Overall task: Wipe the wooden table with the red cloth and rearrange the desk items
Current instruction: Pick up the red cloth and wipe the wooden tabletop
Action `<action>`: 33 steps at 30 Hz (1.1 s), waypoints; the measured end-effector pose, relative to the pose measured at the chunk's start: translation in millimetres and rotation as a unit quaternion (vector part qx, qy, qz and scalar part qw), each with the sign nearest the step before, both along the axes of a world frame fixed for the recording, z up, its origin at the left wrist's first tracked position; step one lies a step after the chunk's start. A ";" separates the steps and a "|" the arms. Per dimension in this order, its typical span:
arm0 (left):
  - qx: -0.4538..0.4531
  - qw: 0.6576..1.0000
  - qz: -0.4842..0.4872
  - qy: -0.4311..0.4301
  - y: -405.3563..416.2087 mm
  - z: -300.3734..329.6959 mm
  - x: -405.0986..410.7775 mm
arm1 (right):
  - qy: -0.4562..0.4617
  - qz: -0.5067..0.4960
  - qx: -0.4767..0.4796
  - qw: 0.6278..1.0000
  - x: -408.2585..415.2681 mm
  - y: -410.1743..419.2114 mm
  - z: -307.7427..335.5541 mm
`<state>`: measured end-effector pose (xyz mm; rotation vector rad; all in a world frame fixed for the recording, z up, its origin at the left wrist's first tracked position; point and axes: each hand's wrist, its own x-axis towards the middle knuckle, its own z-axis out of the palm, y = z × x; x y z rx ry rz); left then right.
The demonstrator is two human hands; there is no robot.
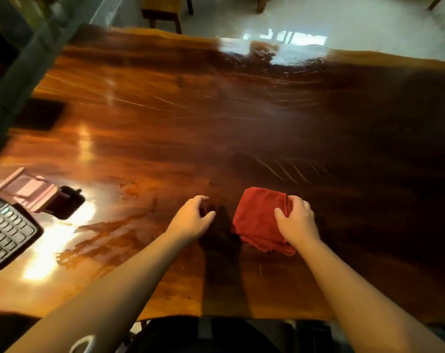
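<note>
The folded red cloth [258, 217] lies on the glossy wooden table [191, 118] near its front edge. My right hand [296, 220] rests on the cloth's right side, fingers curled into its folds. My left hand [192, 219] hovers just left of the cloth with fingers apart and nothing in it. A black calculator [6, 231] sits at the table's left edge. Behind it stands a pink phone stand [31, 191] with a dark base [68, 202]. Wet streaks shine on the wood between the calculator and my left arm.
A dark flat object [39, 114] lies at the far left of the table. A wooden chair [162, 11] stands beyond the far edge on a pale floor. A grey sofa or frame [17, 59] borders the left side.
</note>
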<state>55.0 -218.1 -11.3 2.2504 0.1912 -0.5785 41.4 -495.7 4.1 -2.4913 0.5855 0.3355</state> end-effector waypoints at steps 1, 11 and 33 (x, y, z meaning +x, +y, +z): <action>0.041 0.999 -0.001 -0.018 14.7 -7.0 -6.5 | -0.003 0.045 0.004 0.999 1.3 8.8 -7.6; 0.347 0.936 0.057 0.030 123.5 -32.1 -64.1 | 0.031 0.157 -0.168 0.973 -6.9 47.3 -73.5; 0.344 0.936 0.024 -0.066 197.0 -67.3 -60.5 | -0.079 0.255 -0.220 0.938 54.4 148.1 -85.0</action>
